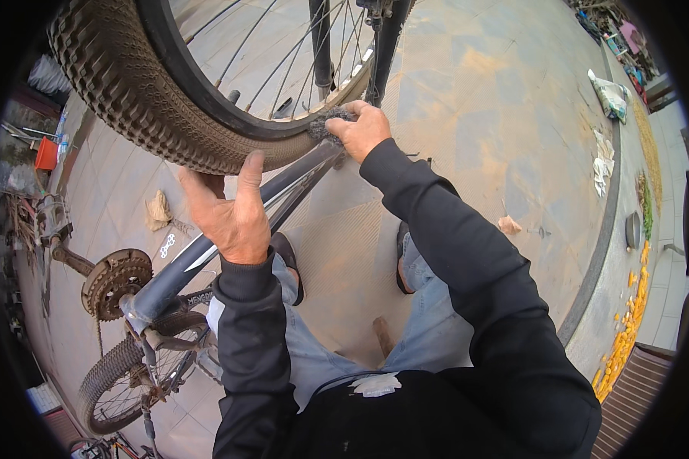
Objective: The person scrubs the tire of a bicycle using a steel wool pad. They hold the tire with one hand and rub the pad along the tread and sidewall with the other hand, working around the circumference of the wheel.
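A bicycle's knobby front tyre [166, 109] fills the upper left, its wheel between the black fork legs [386, 51]. My right hand [363, 129] pinches a grey scouring pad of wiry mesh [328, 121] against the rim and the tyre's sidewall. Below the tyre, my left hand [235, 209] is cupped upward, thumb on its near side and fingers partly hidden under the tread. The dark blue frame tube [175, 275] runs from near my right hand down to the rusty chainrings [117, 284]. The rear wheel [132, 378] is at the lower left.
On the tiled floor lie a multi-hole metal wrench [167, 245], a crumpled tan lump [158, 210] and a brown piece [510, 225]. Between my legs is a wooden stick [382, 335]. Corn cobs [623, 338] line the right ledge; a red bucket [46, 154] is at far left.
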Demonstrator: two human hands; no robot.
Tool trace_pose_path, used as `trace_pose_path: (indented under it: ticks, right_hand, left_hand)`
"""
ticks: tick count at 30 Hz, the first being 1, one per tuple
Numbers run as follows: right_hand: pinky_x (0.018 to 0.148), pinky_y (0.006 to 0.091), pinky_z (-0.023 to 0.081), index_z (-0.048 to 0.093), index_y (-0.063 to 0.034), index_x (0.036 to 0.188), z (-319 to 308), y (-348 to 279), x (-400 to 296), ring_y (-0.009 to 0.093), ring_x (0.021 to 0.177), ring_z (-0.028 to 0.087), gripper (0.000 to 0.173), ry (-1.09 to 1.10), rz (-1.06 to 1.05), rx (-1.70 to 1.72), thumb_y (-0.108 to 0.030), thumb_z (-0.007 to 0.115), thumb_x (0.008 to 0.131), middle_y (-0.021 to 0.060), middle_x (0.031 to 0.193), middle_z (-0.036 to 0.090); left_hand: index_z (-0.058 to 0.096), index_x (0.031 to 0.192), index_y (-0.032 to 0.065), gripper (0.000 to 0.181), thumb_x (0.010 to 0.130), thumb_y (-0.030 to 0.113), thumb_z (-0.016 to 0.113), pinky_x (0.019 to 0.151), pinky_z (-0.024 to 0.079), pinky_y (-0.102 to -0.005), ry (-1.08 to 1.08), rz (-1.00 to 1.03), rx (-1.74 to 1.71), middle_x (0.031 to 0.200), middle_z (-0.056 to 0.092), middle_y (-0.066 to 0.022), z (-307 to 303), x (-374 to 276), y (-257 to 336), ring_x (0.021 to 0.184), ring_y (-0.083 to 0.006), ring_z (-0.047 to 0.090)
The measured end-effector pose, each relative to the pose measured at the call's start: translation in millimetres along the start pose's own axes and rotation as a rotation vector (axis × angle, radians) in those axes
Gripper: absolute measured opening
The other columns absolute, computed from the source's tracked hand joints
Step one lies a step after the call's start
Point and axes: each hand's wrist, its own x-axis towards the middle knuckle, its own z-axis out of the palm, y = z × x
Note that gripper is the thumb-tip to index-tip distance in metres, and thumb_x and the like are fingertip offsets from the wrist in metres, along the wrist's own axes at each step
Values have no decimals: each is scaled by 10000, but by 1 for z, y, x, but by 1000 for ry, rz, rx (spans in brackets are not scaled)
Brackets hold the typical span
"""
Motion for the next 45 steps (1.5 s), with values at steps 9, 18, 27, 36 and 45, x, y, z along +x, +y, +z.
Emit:
trace_pose_path:
  ticks: [9,18,27,36,45]
  right_hand:
    - [781,376,536,658,69,1049,4,7,-4,292,809,697,377,69,-118,-445,-195,698,783,194,886,714]
    - [859,381,518,602,-1,1059,22,-19,-32,338,933,665,345,8,-259,-144,-172,721,783,204,971,668]
    - [875,379,526,656,77,1094,24,-22,-26,347,912,692,500,-11,34,13,-254,758,734,247,962,704]
    - [816,394,536,594,52,1014,38,-39,-52,339,835,691,348,71,-330,-38,-179,727,790,232,909,691]
    - [802,412,529,599,25,1031,21,-78,-74,359,859,674,333,-71,-261,317,-183,717,800,194,923,678]
  left_hand:
    - [439,1338,-40,515,899,0,706,1013,429,-332,-3,-31,-14,1261,569,-128,0,-2,1,1144,-207,552]
    - [466,1295,-50,476,895,16,715,1001,441,-329,36,-81,-22,1224,585,-129,-3,-3,-4,1096,-202,574]
    - [486,1269,-63,441,875,-36,683,969,472,-324,14,-42,213,1168,640,-146,-10,11,1,1053,-191,623]
    - [500,1262,-61,439,862,-64,681,954,481,-312,-43,-39,-31,1129,661,-121,-16,18,-11,1030,-185,635]
    - [468,1313,-54,540,842,-39,730,997,460,-332,-53,-98,-37,1208,622,-123,-15,12,-12,1097,-204,606]
